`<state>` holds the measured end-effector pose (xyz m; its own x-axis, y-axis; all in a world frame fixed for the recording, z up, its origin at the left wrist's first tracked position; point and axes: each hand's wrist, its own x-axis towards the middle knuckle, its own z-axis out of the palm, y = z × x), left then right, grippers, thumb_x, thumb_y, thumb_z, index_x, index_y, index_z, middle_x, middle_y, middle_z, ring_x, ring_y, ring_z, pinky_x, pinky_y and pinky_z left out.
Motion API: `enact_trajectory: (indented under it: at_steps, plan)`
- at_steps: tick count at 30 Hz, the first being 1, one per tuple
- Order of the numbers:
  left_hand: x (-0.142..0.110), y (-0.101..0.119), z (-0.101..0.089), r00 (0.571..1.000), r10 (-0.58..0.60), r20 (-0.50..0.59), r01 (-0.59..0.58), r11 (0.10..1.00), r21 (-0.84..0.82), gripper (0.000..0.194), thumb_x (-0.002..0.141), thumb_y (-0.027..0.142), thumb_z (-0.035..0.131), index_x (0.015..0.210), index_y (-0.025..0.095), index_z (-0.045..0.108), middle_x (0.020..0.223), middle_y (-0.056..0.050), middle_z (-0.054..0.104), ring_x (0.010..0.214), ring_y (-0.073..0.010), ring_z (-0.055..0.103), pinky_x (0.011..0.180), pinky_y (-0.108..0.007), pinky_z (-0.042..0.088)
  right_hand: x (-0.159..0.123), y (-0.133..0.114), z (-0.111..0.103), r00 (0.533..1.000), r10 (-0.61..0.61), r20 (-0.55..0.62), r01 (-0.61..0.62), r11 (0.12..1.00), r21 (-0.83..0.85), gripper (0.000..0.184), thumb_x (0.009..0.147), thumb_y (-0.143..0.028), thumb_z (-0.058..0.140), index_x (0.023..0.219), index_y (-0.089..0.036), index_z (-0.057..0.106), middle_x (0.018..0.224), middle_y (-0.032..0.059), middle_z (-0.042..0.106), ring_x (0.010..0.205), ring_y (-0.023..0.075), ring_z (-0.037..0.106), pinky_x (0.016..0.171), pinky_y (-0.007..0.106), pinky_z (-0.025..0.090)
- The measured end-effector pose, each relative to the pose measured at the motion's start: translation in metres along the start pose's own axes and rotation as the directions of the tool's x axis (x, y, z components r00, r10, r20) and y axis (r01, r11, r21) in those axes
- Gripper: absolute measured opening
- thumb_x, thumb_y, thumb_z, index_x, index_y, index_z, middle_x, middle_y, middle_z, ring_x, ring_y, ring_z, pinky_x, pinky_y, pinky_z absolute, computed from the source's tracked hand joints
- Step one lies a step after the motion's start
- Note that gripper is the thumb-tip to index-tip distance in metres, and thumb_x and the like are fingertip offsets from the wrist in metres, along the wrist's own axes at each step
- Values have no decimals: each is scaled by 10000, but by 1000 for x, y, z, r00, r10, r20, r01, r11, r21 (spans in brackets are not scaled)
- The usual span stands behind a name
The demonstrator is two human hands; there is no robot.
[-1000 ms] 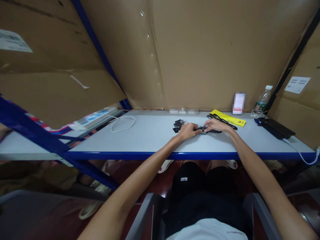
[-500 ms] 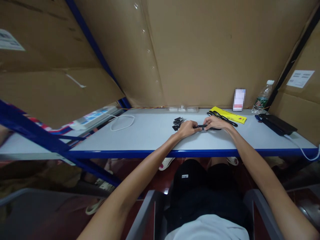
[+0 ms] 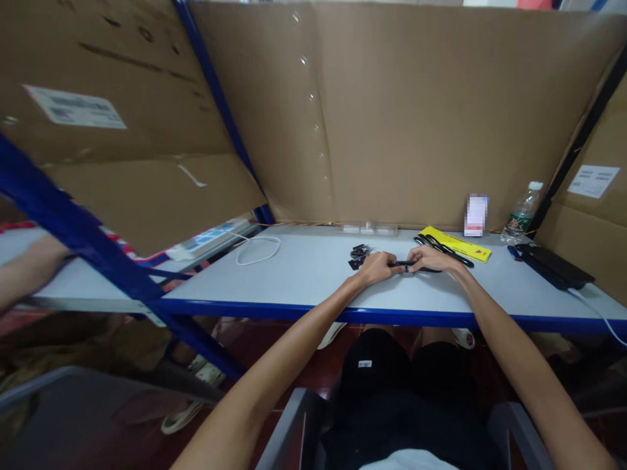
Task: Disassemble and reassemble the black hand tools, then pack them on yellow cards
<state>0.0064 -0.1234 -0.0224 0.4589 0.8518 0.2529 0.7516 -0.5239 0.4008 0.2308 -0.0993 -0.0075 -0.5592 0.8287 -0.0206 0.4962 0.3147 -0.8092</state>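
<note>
Both my hands rest on the grey table (image 3: 294, 274), close together. My left hand (image 3: 377, 267) is closed, pinching one end of a thin black strap (image 3: 404, 264). Facing it, my right hand (image 3: 434, 258) is closed on the strap's other part, fingers curled over it. Just behind my left hand lies a small pile of black clips (image 3: 359, 254). Behind my right hand, a yellow card (image 3: 458, 244) carries more black straps (image 3: 443, 249).
Cardboard walls (image 3: 416, 111) enclose the table. A white cable (image 3: 258, 250) and a power strip (image 3: 210, 240) lie at the left. A water bottle (image 3: 522, 211), a small white box (image 3: 475, 215) and a black device (image 3: 551, 264) stand at the right. Another person's arm (image 3: 27, 271) shows far left.
The view has swung a little to the left and up. My hands stay together on the black strap, with almost no movement on the table.
</note>
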Motion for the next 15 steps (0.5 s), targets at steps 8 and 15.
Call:
enact_trajectory:
  at_steps: [8, 15]
  plan:
    - [1, 0, 0, 1000, -4, -4, 4, 1000, 2, 382, 859, 541, 618, 764, 193, 744, 680, -27, 668, 640, -178, 537, 603, -284, 270, 5, 6, -1, 1000, -15, -11, 15, 1000, 17, 280, 599, -299, 768, 830, -180, 664, 684, -22, 672, 660, 153, 594, 640, 266, 418]
    - [3, -4, 0, 999, 26, -26, -27, 999, -42, 404, 850, 558, 624, 750, 184, 741, 643, -22, 650, 617, -170, 513, 604, -281, 270, 6, 3, -4, 1000, -1, 11, 1, 1000, 1, 269, 607, -259, 782, 841, -177, 677, 702, -24, 681, 681, 148, 600, 649, 251, 428]
